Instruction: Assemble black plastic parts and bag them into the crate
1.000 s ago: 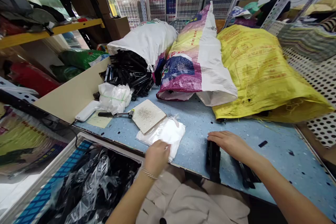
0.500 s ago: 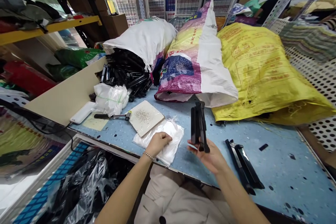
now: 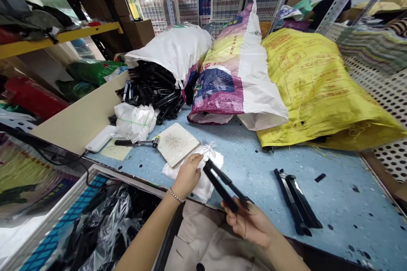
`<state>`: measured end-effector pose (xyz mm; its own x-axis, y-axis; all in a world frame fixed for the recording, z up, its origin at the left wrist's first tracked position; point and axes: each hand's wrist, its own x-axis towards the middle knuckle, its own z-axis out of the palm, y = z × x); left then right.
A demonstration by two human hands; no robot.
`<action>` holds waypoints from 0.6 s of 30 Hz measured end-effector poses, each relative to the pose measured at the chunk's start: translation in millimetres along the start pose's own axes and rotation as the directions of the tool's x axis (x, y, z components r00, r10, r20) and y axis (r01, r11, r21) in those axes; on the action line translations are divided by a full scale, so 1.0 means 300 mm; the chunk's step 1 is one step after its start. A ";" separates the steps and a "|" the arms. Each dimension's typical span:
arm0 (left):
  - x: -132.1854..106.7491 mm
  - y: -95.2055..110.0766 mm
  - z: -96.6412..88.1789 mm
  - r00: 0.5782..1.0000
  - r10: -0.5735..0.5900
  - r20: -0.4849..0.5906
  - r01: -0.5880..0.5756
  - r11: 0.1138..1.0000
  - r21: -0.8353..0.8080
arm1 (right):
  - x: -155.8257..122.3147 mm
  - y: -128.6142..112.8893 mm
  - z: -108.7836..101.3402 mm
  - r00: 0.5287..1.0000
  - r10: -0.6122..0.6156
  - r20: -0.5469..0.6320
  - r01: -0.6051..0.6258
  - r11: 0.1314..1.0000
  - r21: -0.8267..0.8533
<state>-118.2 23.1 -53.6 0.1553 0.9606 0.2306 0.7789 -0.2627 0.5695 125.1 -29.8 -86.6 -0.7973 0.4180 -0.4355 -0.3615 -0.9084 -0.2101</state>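
Note:
My right hand (image 3: 249,222) is closed around a long black plastic part (image 3: 222,185), held tilted above the front edge of the blue table (image 3: 254,165). My left hand (image 3: 187,175) rests with fingers curled on a stack of clear plastic bags (image 3: 210,161), pinching at the top one. A pale square pad (image 3: 176,142) with a patch of tiny specks lies just behind the bags. More black parts (image 3: 297,201) lie on the table to the right of my right hand.
A white sack spilling black parts (image 3: 152,89), a purple and white sack (image 3: 232,72) and a yellow sack (image 3: 314,80) fill the back of the table. A small hammer (image 3: 136,142) and a white bundle (image 3: 135,120) lie at left. A bin lined with plastic film (image 3: 101,224) stands below left.
My right hand picked a black part up off the table, raised it upright, then brought it down and tilted it toward my left hand. My left hand stayed on the bags.

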 end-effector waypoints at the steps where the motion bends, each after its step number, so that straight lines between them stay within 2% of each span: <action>1: -0.006 0.005 -0.004 1.000 0.014 -0.002 -0.014 1.000 -0.024 | 0.004 0.013 -0.007 0.999 0.053 0.013 -0.053 0.998 0.040; 2: -0.016 0.017 -0.009 1.000 0.031 0.004 -0.031 0.999 -0.043 | 0.018 0.022 -0.008 0.997 0.075 0.019 -0.076 0.995 0.069; 4: -0.051 0.060 -0.016 0.995 0.086 0.045 -0.081 0.993 -0.086 | 0.065 0.023 0.001 0.999 0.039 -0.005 -0.038 0.997 0.060; 7: -0.118 0.159 -0.013 0.970 0.191 0.149 -0.162 0.968 -0.189 | 0.139 0.001 0.034 0.972 -0.187 -0.145 0.157 0.969 -0.192; 10: -0.162 0.254 -0.004 0.947 0.243 0.212 -0.182 0.945 -0.270 | 0.170 -0.018 0.075 0.848 -0.475 -0.236 0.303 0.800 -0.518; 12: -0.176 0.290 -0.023 0.954 0.207 0.215 -0.140 0.946 -0.292 | 0.157 -0.015 0.111 0.776 -0.594 -0.210 0.326 0.664 -0.673; 13: -0.185 0.294 -0.048 0.961 0.174 0.216 -0.104 0.948 -0.302 | 0.141 -0.009 0.132 0.766 -0.624 -0.153 0.325 0.582 -0.746; 14: -0.200 0.287 -0.086 0.967 0.129 0.218 -0.055 0.948 -0.314 | 0.121 -0.002 0.154 0.787 -0.613 -0.074 0.322 0.509 -0.798; 15: -0.224 0.269 -0.137 0.972 0.071 0.223 0.005 0.946 -0.324 | 0.096 0.003 0.175 0.827 -0.562 0.010 0.321 0.458 -0.829; 17: -0.308 0.200 -0.271 0.970 -0.081 0.231 0.155 0.933 -0.324 | 0.035 -0.002 0.205 0.882 -0.454 0.123 0.304 0.350 -0.886; 18: -0.368 0.155 -0.346 0.956 -0.177 0.235 0.245 0.921 -0.304 | 0.000 -0.016 0.209 0.889 -0.440 0.126 0.281 0.308 -0.909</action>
<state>-162.2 -104.6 29.4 0.1536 0.9859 -0.0661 0.5705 -0.0339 0.8206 96.6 -26.1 -30.6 -0.6108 0.7699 -0.1849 0.1042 -0.1533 -0.9827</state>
